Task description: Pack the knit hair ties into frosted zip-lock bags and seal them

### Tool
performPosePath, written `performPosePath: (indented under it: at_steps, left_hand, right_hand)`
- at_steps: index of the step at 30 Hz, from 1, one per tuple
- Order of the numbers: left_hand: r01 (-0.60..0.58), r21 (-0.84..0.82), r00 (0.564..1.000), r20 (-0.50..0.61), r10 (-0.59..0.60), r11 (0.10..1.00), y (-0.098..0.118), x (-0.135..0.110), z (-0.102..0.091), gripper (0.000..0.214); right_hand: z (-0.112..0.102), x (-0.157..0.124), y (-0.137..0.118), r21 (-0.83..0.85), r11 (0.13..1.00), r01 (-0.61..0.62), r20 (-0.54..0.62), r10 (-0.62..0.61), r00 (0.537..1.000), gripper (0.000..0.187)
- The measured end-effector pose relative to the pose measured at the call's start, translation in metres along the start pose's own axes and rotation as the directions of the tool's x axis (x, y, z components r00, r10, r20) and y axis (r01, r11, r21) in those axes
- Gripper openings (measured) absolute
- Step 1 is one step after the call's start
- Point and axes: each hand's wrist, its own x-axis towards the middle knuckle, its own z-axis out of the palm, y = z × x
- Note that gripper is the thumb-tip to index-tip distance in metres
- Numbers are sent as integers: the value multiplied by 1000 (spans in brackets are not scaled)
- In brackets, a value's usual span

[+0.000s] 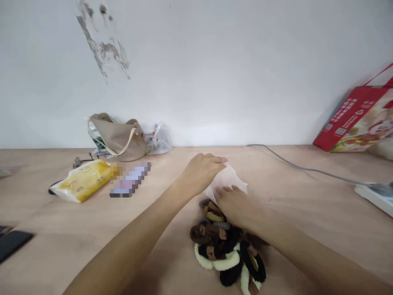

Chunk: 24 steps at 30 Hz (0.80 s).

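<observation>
A thin white sheet (231, 177), possibly a tissue or a soft bag, is spread between my two hands over the table. My left hand (201, 171) is closed at its upper left edge, fingers bent over it and thumb hidden. Lower down, my right hand (235, 205) has its curled fingers on the near part of the sheet, its grip partly hidden. Just below lies a heap of fuzzy hair ties (211, 233) in black, brown, cream, grey and tan, some with small brown tags. My right wrist passes over the heap's right side.
On the left lie a yellow-and-white tissue pack (87, 180), a blurred phone (131, 180) and glasses (78, 161). A beige handbag (123, 139) and a clear plastic bag (161, 139) stand by the wall. At right are a red bag (344, 114), a grey cable (294, 164) and a white device (374, 196).
</observation>
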Motion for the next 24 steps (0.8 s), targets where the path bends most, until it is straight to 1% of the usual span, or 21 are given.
performPosePath:
  at_steps: [3,5,6,7,8,9,10,11,12,13,16,18,19,21,22,23,24]
  left_hand:
    - [-4,-82,1000,-13,3,997,-3,-6,4,59]
    - [-1,-148,1000,-24,-3,989,-3,-11,5,62]
    - [3,-182,999,-31,-9,983,-3,-14,5,62]
    - [10,-215,999,-37,-18,977,-2,-16,4,62]
    - [16,-248,999,-42,-27,969,-2,-18,3,62]
    - [21,-281,998,-47,-36,960,0,-19,2,61]
    - [26,-314,998,-52,-44,949,1,-20,1,61]
    - [32,-346,997,-55,-54,938,3,-21,0,61]
    - [38,-377,996,-59,-65,925,4,-22,0,61]
    - [47,-408,995,-62,-79,912,6,-22,1,62]
    - [77,-492,990,-65,-125,867,11,-23,8,66]
    - [95,-540,987,-59,-150,836,14,-25,12,67]
    - [99,-556,987,-52,-153,825,15,-26,13,66]
    - [118,-617,986,-23,-168,778,14,-29,11,58]
    - [139,-669,981,-9,-194,730,12,-32,9,52]
    - [171,-734,969,4,-248,657,9,-35,7,44]
    - [209,-800,946,20,-323,562,6,-39,5,39]
  right_hand:
    - [-17,-16,3,54,995,88,-91,-82,992,36]
    - [-23,-30,11,94,985,146,-213,-123,969,32]
    - [-22,-36,16,134,978,160,-311,-112,944,26]
    - [-19,-42,22,238,957,165,-461,-38,886,20]
    - [-14,-46,28,382,911,156,-564,96,820,17]
    - [-8,-49,34,539,829,148,-602,256,756,17]
    - [0,-51,39,666,732,146,-581,385,717,24]
    - [7,-51,42,757,639,137,-525,469,711,32]
    - [14,-50,45,815,566,128,-465,505,727,40]
    - [20,-49,46,847,518,120,-416,503,758,46]
    - [31,-44,44,904,412,116,-306,433,848,58]
    - [33,-43,40,929,352,110,-255,399,881,64]
    - [33,-42,39,939,327,101,-233,396,888,64]
    - [31,-41,37,954,287,80,-200,418,886,56]
    - [30,-40,37,960,272,72,-190,438,879,52]
    - [29,-39,38,964,258,67,-184,460,869,49]
    - [28,-38,38,968,244,66,-180,480,859,47]
